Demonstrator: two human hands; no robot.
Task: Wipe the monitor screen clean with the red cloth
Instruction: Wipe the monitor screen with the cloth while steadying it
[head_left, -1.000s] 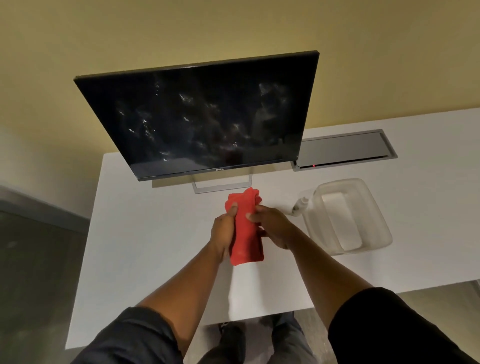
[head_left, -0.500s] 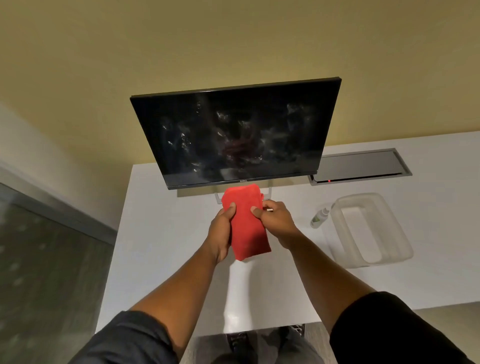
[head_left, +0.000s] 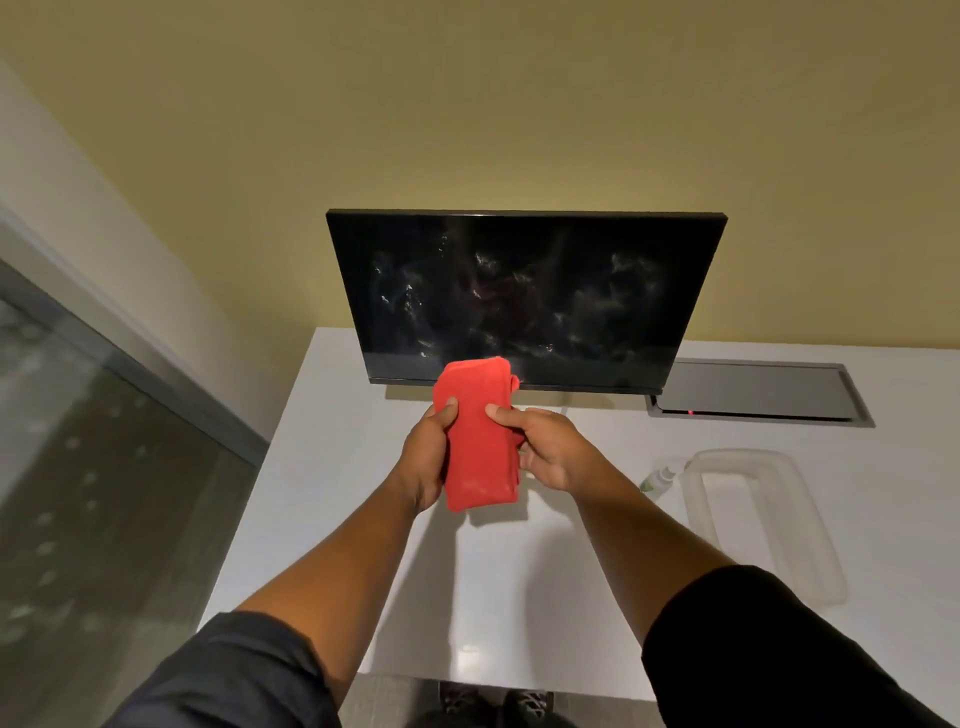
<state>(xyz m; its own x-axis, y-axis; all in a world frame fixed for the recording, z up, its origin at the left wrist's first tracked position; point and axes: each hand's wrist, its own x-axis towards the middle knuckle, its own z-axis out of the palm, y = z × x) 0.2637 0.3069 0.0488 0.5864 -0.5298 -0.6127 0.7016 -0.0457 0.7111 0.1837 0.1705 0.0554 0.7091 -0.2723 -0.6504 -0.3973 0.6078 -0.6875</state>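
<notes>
Both grips — left hand (head_left: 426, 460), right hand (head_left: 550, 449) — still clutch the red cloth (head_left: 480, 436), monitor (head_left: 524, 296) now centered.

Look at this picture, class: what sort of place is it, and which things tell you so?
Probably an office or meeting room: a monitor stands on a long white desk with a built-in cable hatch, and a glass partition runs along the left.

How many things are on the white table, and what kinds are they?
Monitor: 1
Spray bottle: 1
Clear plastic tub: 1
Metal cable hatch: 1
Total: 4
The red cloth is held in both hands, not on the table.
</notes>
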